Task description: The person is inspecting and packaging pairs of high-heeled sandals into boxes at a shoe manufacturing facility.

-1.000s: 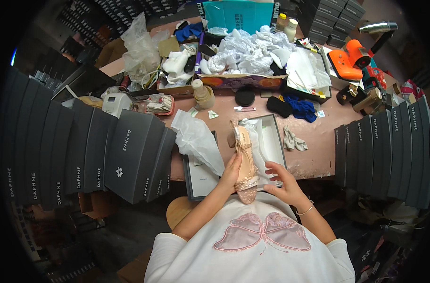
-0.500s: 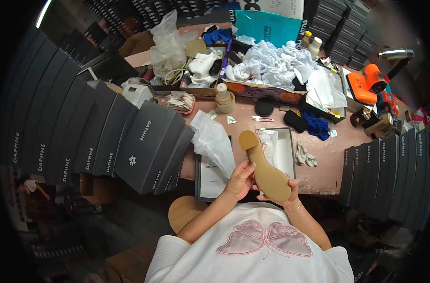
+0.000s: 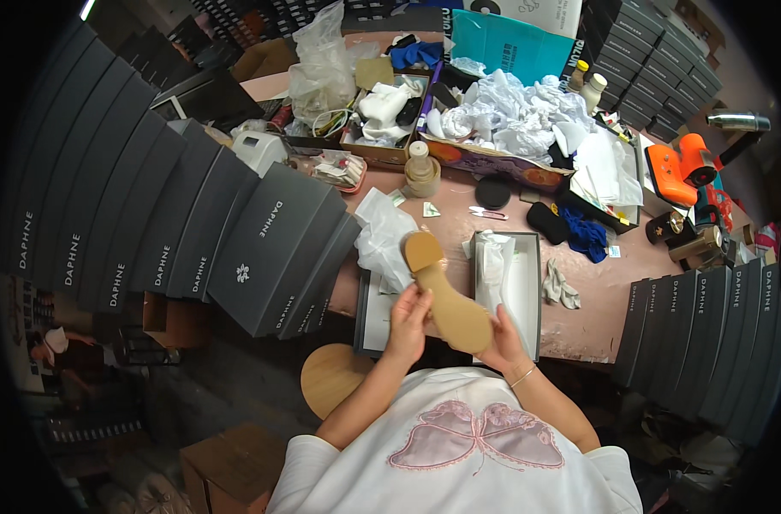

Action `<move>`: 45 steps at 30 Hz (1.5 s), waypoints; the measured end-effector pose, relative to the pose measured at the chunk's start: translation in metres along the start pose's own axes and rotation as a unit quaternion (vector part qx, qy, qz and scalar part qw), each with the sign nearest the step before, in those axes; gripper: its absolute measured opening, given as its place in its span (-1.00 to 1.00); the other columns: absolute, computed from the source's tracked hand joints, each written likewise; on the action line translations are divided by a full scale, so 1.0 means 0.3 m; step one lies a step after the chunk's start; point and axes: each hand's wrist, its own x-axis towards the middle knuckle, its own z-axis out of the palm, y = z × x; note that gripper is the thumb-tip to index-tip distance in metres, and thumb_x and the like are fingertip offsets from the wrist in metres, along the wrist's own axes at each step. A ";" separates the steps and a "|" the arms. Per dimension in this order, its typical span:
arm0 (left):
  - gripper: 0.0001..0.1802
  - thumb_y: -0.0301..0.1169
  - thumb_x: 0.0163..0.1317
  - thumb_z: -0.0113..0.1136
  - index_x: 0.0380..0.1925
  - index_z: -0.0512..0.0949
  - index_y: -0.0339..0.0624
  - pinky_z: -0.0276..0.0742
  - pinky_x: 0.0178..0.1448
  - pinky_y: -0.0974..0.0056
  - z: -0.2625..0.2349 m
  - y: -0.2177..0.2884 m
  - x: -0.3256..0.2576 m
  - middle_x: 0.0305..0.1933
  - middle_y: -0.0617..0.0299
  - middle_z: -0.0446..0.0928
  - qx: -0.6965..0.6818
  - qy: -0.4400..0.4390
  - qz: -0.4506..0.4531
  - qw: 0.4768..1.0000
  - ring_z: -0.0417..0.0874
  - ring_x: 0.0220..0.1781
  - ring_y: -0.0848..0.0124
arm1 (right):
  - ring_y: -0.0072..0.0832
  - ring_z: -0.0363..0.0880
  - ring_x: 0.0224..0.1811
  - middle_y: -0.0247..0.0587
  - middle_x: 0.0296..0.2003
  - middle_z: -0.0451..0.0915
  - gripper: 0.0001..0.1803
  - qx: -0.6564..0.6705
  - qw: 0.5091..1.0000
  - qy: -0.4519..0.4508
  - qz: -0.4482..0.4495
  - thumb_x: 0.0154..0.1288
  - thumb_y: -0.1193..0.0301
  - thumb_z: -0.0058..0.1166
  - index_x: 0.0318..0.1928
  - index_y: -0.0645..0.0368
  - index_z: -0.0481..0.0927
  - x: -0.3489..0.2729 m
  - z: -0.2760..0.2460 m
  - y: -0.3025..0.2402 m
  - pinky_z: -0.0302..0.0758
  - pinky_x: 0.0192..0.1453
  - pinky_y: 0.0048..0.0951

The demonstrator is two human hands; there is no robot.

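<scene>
A shoe (image 3: 456, 313) with a tan sole and low heel is held up before me, its underside facing the camera. My left hand (image 3: 407, 326) is closed on its left edge near the waist of the sole. Around the toe end, the fingers of my right hand (image 3: 503, 344) grip the right edge. The shoe's upper is hidden behind the sole. Just beyond it, an open grey shoebox (image 3: 534, 295) has a white-wrapped bundle (image 3: 493, 267) along its left side. Crumpled white tissue paper (image 3: 384, 233) lies over another grey box part (image 3: 370, 330) at the left.
Grey shoeboxes (image 3: 262, 248) are stacked high at left, with more (image 3: 690, 317) at right. At the back stand a carton of crumpled paper (image 3: 515, 116), bottles (image 3: 593, 92) and an orange tool (image 3: 677, 167). A blue cloth (image 3: 586, 236) and pale gloves (image 3: 562, 285) lie on the table.
The shoe has moved left, away from in front of the open shoebox, showing more of the wrapped bundle. Both hands moved left with it. The whole view has shifted slightly.
</scene>
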 end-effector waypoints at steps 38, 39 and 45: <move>-0.41 0.05 0.25 0.06 0.08 0.43 -0.19 0.43 0.21 0.24 0.029 -0.066 -0.010 0.06 0.13 0.51 -0.146 0.021 -0.182 0.972 0.55 0.07 0.34 | -0.16 0.51 -0.23 -0.12 -0.36 0.51 -0.87 -0.758 0.533 0.095 -0.364 0.15 0.42 0.14 -0.30 0.16 0.54 0.035 0.391 -0.067 0.42 -0.16 -0.23; -0.38 0.10 0.24 0.02 0.07 0.43 -0.18 0.44 0.21 0.23 0.076 0.000 -0.009 0.07 0.12 0.51 -0.176 -0.008 -0.192 0.966 0.56 0.08 0.33 | -0.08 0.52 -0.29 -0.01 -0.38 0.50 -0.87 -0.692 0.644 0.075 -0.316 0.21 0.43 0.11 -0.28 0.22 0.52 0.029 0.414 0.000 0.45 -0.22 -0.25; -0.33 0.16 0.25 -0.09 0.15 0.38 -0.13 0.47 0.20 0.09 -0.088 0.054 0.110 0.07 0.16 0.54 -0.266 -0.009 -0.149 0.952 0.55 0.12 0.21 | -0.32 0.51 -0.34 -0.16 -0.36 0.54 -0.87 -0.664 0.692 0.063 -0.277 0.20 0.49 0.15 -0.25 0.26 0.56 -0.164 0.511 -0.177 0.47 -0.22 -0.39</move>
